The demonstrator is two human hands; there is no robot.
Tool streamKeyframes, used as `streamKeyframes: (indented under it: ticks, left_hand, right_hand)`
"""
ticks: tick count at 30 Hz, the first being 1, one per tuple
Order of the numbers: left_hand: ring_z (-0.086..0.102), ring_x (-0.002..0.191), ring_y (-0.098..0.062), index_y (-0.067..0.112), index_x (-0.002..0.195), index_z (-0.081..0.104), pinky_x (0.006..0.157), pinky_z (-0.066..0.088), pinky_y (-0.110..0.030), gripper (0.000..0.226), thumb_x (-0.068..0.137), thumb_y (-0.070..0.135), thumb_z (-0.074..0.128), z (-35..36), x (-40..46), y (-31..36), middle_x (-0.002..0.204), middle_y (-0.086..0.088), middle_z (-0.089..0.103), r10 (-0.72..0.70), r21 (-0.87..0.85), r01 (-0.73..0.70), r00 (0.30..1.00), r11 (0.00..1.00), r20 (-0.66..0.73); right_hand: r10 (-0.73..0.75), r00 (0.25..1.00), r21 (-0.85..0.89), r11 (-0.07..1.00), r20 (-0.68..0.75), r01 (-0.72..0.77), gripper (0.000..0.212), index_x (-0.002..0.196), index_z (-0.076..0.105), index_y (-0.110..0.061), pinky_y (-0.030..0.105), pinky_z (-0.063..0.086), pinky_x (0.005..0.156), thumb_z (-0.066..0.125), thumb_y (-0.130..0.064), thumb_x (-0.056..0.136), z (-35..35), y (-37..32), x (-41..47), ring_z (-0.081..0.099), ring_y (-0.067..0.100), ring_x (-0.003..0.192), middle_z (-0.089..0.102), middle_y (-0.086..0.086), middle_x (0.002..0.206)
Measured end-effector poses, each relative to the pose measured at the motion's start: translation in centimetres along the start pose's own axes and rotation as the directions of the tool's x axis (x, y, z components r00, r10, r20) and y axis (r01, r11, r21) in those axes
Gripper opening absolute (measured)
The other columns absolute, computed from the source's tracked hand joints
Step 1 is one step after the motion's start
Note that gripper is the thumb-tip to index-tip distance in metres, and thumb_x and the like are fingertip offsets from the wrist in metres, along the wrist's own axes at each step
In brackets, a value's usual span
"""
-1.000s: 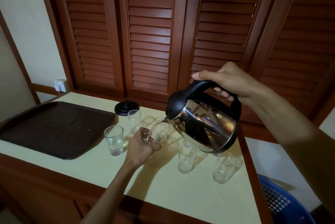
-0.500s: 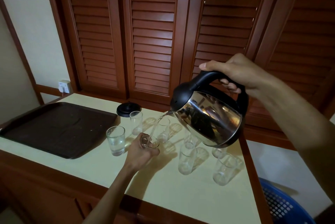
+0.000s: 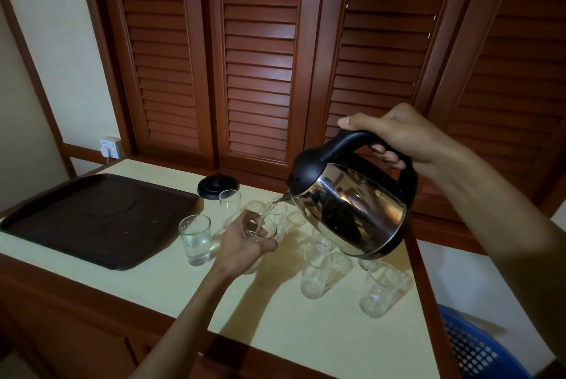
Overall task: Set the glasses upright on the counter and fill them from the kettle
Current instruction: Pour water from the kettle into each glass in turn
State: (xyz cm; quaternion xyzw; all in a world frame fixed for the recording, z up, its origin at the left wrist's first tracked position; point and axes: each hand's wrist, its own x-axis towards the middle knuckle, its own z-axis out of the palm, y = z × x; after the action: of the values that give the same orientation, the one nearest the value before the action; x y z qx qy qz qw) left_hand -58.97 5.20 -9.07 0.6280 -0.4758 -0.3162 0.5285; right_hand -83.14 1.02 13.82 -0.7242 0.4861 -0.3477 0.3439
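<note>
Kettle (image 3: 352, 210) tilted above the counter (image 3: 171, 283), handle gripped by right hand (image 3: 401, 133), spout streaming water into held glass (image 3: 263, 230), itself clasped by left hand (image 3: 242, 245). Filled glass (image 3: 195, 239) just left, beside dark tray (image 3: 95, 216); empty glasses (image 3: 315, 274) upright under the kettle.

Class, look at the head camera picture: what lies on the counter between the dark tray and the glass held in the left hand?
In the head view, one upright glass holding water stands between the tray and the held glass.
</note>
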Motion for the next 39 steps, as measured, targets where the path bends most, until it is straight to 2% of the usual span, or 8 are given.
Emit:
streamKeyframes:
  ticks: [3,9,12,15,21,26,29,39]
  left_hand:
    - [0.064,0.076,-0.015,0.010,0.100,0.065,0.070,0.050,-0.028,0.043,0.063,0.006,0.087,0.0,0.5,1.0,0.088,-0.004,0.073,0.018,-0.002,-0.018,1.000,1.000,-0.003]
    - [0.066,0.078,-0.015,0.008,0.099,0.066,0.073,0.052,-0.028,0.049,0.053,0.018,0.079,-0.1,1.2,3.7,0.087,-0.003,0.072,0.023,-0.122,-0.021,1.000,0.992,0.010]
    - [0.069,0.083,-0.017,0.013,0.093,0.066,0.076,0.054,-0.030,0.045,0.052,0.017,0.082,-0.6,2.1,4.6,0.087,-0.003,0.074,0.023,-0.173,-0.019,0.999,0.985,0.022]
    - [0.070,0.087,-0.019,0.014,0.093,0.066,0.081,0.055,-0.035,0.045,0.052,0.019,0.084,-1.2,2.9,5.6,0.091,-0.006,0.075,0.039,-0.178,-0.033,0.999,0.984,0.031]
    - [0.070,0.094,-0.026,0.018,0.093,0.067,0.087,0.057,-0.044,0.050,0.048,0.025,0.087,-1.7,3.3,5.5,0.091,-0.003,0.073,0.033,-0.163,-0.029,0.999,0.986,0.022]
    - [0.066,0.091,-0.020,0.012,0.100,0.065,0.078,0.054,-0.032,0.045,0.061,0.008,0.088,-0.4,2.6,2.2,0.097,-0.006,0.071,-0.046,-0.148,0.051,0.998,0.988,0.035]
    - [0.068,0.092,-0.022,0.013,0.102,0.066,0.082,0.053,-0.037,0.051,0.055,0.013,0.087,0.5,2.2,-0.1,0.100,-0.010,0.074,-0.132,-0.132,0.135,0.991,0.982,0.026]
    - [0.067,0.095,-0.017,0.004,0.111,0.065,0.070,0.051,-0.024,0.044,0.073,-0.010,0.081,1.7,1.3,-3.8,0.111,-0.012,0.073,-0.188,-0.166,0.193,0.981,0.967,0.043]
  right_hand:
    - [0.007,1.000,0.043,0.999,-0.015,-0.006,0.052,0.042,0.068,-0.020,0.019,0.028,0.036,0.079,-0.054,0.080,0.3,0.5,-0.2,0.037,0.009,0.034,0.046,-0.005,0.043]
    - [0.021,0.998,0.256,0.967,-0.061,-0.005,0.054,0.040,0.064,-0.020,0.020,0.028,0.034,0.078,-0.046,0.085,0.8,3.0,-1.2,0.037,0.010,0.032,0.046,-0.004,0.041]
    - [0.049,0.994,0.396,0.918,-0.102,-0.005,0.039,0.064,0.073,-0.013,0.021,0.027,0.034,0.079,-0.046,0.084,1.2,4.6,-1.6,0.036,0.011,0.033,0.045,-0.002,0.044]
    - [0.070,0.988,0.469,0.883,-0.138,0.003,0.048,0.090,0.070,0.002,0.021,0.025,0.034,0.079,-0.045,0.084,1.8,5.8,-1.6,0.035,0.012,0.033,0.043,0.000,0.044]
    - [0.079,0.984,0.537,0.844,-0.156,0.017,0.042,0.067,0.065,-0.006,0.021,0.024,0.034,0.077,-0.042,0.087,2.0,6.5,-1.8,0.033,0.013,0.031,0.040,0.002,0.043]
    - [0.090,0.983,0.547,0.837,-0.158,0.011,0.043,0.063,0.064,-0.009,0.022,0.024,0.035,0.077,-0.042,0.086,1.7,6.7,-1.9,0.033,0.014,0.032,0.041,0.002,0.042]
    - [0.093,0.984,0.535,0.845,-0.150,0.002,0.046,0.056,0.064,-0.012,0.022,0.027,0.035,0.079,-0.045,0.084,1.3,7.2,-2.1,0.035,0.014,0.033,0.042,0.002,0.042]
    - [0.126,0.982,0.607,0.794,-0.143,-0.013,0.043,0.083,0.075,-0.006,0.022,0.031,0.035,0.086,-0.047,0.076,0.2,8.8,-2.4,0.039,0.011,0.037,0.049,0.001,0.050]
